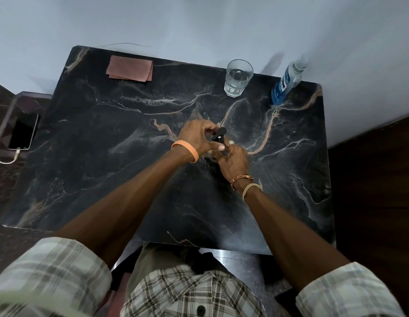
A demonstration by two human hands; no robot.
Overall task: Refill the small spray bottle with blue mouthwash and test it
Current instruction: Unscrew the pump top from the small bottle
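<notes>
Small black spray bottle [218, 136] over mid-desk [107, 156], long axis tilted, top pointing away; left hand [199, 138] pinches its top, right hand [234, 162] grips its base; glass [238, 77] and mouthwash bottle [283, 85] stand well behind

Two hands [199, 139] [234, 162], one small spray bottle [218, 135], one mouthwash bottle [283, 87], one glass [238, 78], one cloth [130, 68], one phone [23, 131].

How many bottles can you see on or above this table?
2. The blue mouthwash bottle stands at the far right corner of the table; the small spray bottle is gripped by the left hand and right hand near the middle, mostly covered.
</notes>
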